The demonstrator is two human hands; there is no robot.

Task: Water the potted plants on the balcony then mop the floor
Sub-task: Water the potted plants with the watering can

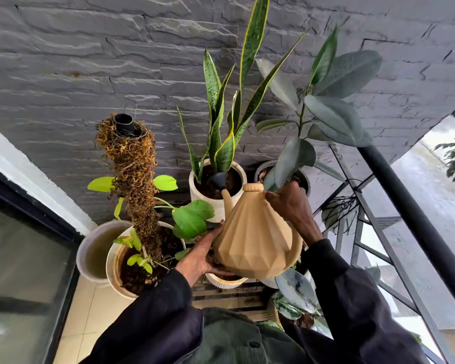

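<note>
A tan faceted watering can (pixel 255 237) is tilted forward, its black spout end over the soil of the white snake plant pot (pixel 237 169). My right hand (pixel 290 206) grips the can's handle near the top. My left hand (pixel 204 254) supports the can's lower left side and base with spread fingers. To the left stands a white pot (pixel 116 269) with a moss pole (pixel 134 174) and green leaves. Behind my right hand a dark pot (pixel 263 170) holds a rubber plant (pixel 334 111). No water stream is visible.
A grey stone wall rises behind the plants. A clouded plastic container (pixel 90 253) sits at the left beside a glass door (pixel 19 258). A black metal railing (pixel 410 206) runs along the right. More pots and leaves sit under the can, on a wooden slatted stand (pixel 226 298).
</note>
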